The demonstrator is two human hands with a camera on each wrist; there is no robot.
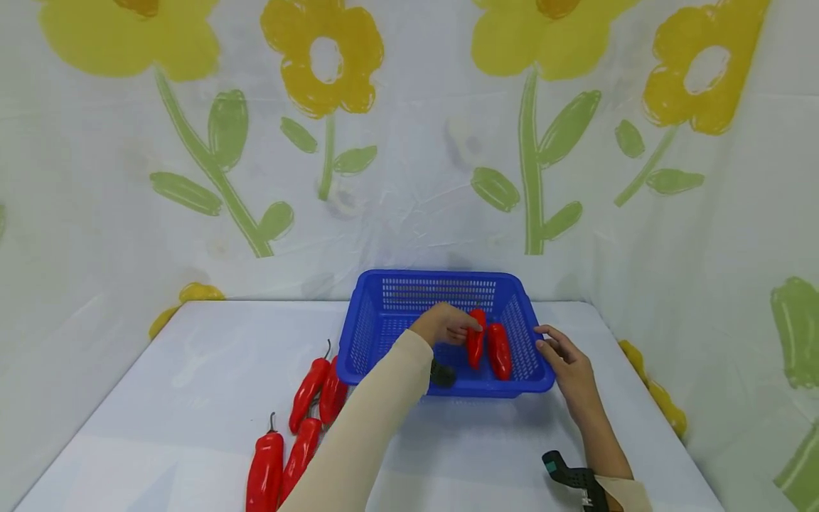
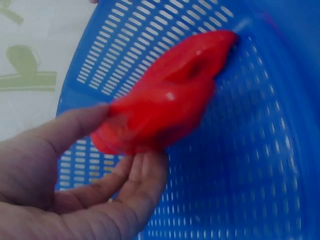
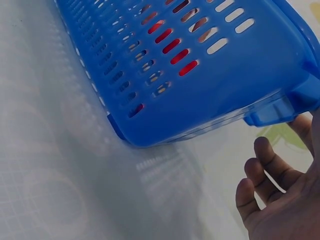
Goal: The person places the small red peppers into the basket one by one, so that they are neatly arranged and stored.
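My left hand (image 1: 446, 324) reaches into a blue plastic basket (image 1: 441, 276) and pinches a red pepper (image 1: 475, 340) between thumb and fingers. In the left wrist view, this glossy pepper (image 2: 170, 100) slants across the perforated basket wall. A second red pepper (image 1: 499, 352) lies just to its right inside the basket. At the basket's right rim, my right hand (image 1: 571, 366) holds the edge with thumb and forefinger. The right wrist view has the other fingers (image 3: 272, 167) loosely bent below the rim, while the thumb is hidden there.
Several more red peppers (image 1: 264, 473) lie on the white table (image 1: 192, 370) left of the basket, partly covered by my left sleeve (image 1: 371, 419). Behind the table hangs a flower-printed sheet (image 1: 409, 178). A black strapped device (image 1: 576, 475) sits on my right wrist.
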